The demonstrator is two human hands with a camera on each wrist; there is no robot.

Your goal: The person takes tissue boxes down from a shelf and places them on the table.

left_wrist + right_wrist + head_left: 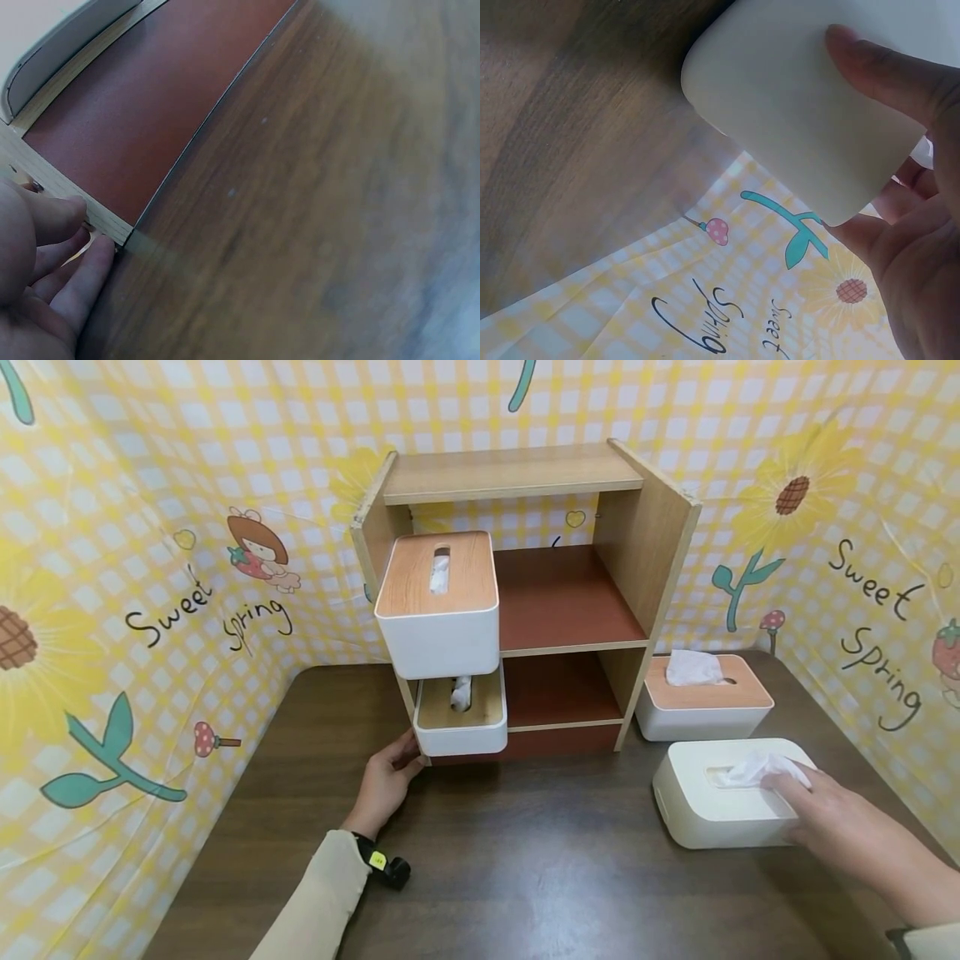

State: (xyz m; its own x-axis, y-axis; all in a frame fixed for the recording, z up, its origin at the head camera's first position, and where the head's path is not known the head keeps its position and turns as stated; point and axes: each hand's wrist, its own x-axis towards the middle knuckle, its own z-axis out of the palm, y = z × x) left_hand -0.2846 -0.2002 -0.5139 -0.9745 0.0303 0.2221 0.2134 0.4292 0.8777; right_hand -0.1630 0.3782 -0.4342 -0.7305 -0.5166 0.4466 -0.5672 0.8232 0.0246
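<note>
My left hand (386, 781) is at the lower left front corner of a small wooden shelf unit (517, 481). Its thumb and bent fingers touch the side panel (71, 184) there. At the right, my right hand (840, 818) holds the end of a cream-white tissue box (697, 777), thumb on one face (780, 97) and fingers round the other side. White tissue (750, 770) sticks out of its slot. Whether the box rests fully on the table cannot be told. Two white tissue boxes stand in the unit's left half: a wood-lidded one (465, 568) above, a lower one (435, 737) below.
Behind the held box, another wood-lidded tissue box (705, 722) stands beside the unit's right panel. The unit has reddish-brown shelves (562, 593). Yellow checked cloth (247, 443) hangs round the back and sides of the dark wooden table (540, 860).
</note>
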